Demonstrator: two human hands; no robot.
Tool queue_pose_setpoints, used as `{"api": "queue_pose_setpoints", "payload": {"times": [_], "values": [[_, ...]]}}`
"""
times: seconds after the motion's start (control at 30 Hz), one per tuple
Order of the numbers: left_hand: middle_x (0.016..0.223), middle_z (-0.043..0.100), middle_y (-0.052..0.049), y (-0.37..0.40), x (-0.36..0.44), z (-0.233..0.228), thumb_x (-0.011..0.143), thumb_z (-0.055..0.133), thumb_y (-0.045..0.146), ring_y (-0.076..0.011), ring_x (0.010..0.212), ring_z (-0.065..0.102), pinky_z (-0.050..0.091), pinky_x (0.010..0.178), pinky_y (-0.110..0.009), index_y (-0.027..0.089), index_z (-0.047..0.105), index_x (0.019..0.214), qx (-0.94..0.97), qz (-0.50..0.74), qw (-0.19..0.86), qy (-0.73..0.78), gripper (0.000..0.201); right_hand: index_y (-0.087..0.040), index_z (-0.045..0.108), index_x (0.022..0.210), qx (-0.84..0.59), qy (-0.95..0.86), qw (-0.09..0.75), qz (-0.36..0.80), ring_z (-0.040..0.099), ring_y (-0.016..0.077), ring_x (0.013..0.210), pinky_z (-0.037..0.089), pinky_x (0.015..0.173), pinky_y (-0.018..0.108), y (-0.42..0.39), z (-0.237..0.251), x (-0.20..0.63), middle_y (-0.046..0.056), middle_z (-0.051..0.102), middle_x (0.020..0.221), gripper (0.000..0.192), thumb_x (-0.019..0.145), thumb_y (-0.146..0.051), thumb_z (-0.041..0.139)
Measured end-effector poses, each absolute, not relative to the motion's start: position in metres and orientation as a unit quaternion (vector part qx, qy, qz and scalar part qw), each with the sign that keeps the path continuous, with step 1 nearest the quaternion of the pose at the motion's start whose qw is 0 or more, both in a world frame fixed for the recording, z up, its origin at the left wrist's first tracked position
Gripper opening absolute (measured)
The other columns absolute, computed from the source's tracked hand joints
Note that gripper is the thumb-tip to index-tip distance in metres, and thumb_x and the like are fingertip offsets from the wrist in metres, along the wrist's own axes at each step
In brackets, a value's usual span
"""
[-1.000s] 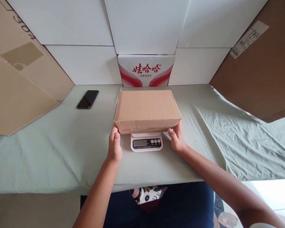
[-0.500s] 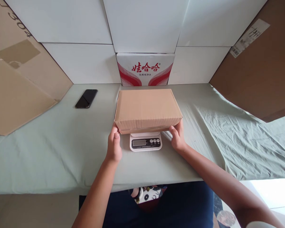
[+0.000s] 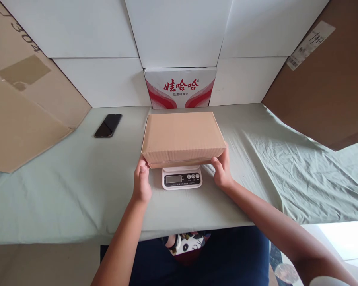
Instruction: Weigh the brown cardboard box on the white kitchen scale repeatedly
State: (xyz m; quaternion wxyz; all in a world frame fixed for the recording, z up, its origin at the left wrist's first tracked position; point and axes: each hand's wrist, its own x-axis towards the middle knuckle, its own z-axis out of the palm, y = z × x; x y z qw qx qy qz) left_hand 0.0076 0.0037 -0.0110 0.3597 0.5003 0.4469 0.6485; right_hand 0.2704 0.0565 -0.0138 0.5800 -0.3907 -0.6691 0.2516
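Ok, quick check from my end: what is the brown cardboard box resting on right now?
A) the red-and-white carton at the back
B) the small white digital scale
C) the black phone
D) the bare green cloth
B: the cardboard box sits over the white digital scale, whose display and buttons poke out under its near edge, while the left hand and right hand touch the box's near corners; the phone lies apart.

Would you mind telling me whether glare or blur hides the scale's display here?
Head view: even, soft light, no glare on the scale; its display is too small to read; the cardboard box shades its platform; bottom right corner is overexposed.
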Motion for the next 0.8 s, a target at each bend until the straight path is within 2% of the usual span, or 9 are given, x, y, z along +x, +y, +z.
{"api": "queue_pose_setpoints", "payload": {"times": [0.2, 0.4, 0.5, 0.67, 0.8], "values": [[0.134, 0.070, -0.014, 0.003, 0.009, -0.009, 0.092, 0.041, 0.081, -0.0357, 0.139, 0.058, 0.049, 0.113, -0.049, 0.024, 0.066, 0.135, 0.506, 0.651, 0.357, 0.439, 0.075, -0.037, 0.039, 0.154, -0.386, -0.666, 0.585, 0.255, 0.050, 0.0375, 0.139, 0.041, 0.117, 0.065, 0.056, -0.011, 0.270, 0.011, 0.050, 0.151, 0.065, 0.096, -0.064, 0.048], [0.151, 0.061, -0.012, 0.004, 0.010, -0.004, 0.092, 0.042, 0.081, -0.0345, 0.153, 0.045, 0.036, 0.127, -0.048, 0.026, 0.063, 0.142, 0.482, 0.684, 0.343, 0.428, 0.077, -0.037, 0.040, 0.152, -0.402, -0.635, 0.607, 0.258, 0.046, 0.0387, 0.145, 0.042, 0.117, 0.067, 0.058, -0.006, 0.272, 0.009, 0.047, 0.156, 0.064, 0.095, -0.066, 0.048], [0.154, 0.060, -0.012, 0.004, 0.009, -0.003, 0.090, 0.043, 0.081, -0.0338, 0.156, 0.041, 0.036, 0.127, -0.048, 0.027, 0.060, 0.146, 0.472, 0.688, 0.343, 0.431, 0.079, -0.038, 0.039, 0.153, -0.394, -0.631, 0.611, 0.270, 0.047, 0.0380, 0.146, 0.042, 0.118, 0.068, 0.061, -0.008, 0.273, 0.009, 0.049, 0.155, 0.063, 0.096, -0.066, 0.045], [0.155, 0.059, -0.011, 0.004, 0.008, -0.005, 0.092, 0.040, 0.082, -0.0325, 0.155, 0.044, 0.039, 0.126, -0.046, 0.028, 0.060, 0.147, 0.469, 0.686, 0.349, 0.433, 0.079, -0.037, 0.034, 0.157, -0.384, -0.641, 0.596, 0.294, 0.041, 0.0362, 0.153, 0.038, 0.123, 0.067, 0.064, -0.016, 0.274, 0.007, 0.042, 0.164, 0.069, 0.097, -0.070, 0.038], [0.148, 0.064, -0.012, 0.005, 0.009, -0.005, 0.091, 0.038, 0.083, -0.0332, 0.151, 0.049, 0.040, 0.124, -0.046, 0.027, 0.062, 0.144, 0.470, 0.679, 0.355, 0.438, 0.081, -0.036, 0.034, 0.159, -0.375, -0.634, 0.591, 0.327, 0.036, 0.0349, 0.158, 0.033, 0.129, 0.064, 0.060, -0.018, 0.270, 0.006, 0.040, 0.168, 0.071, 0.097, -0.071, 0.040]]}}
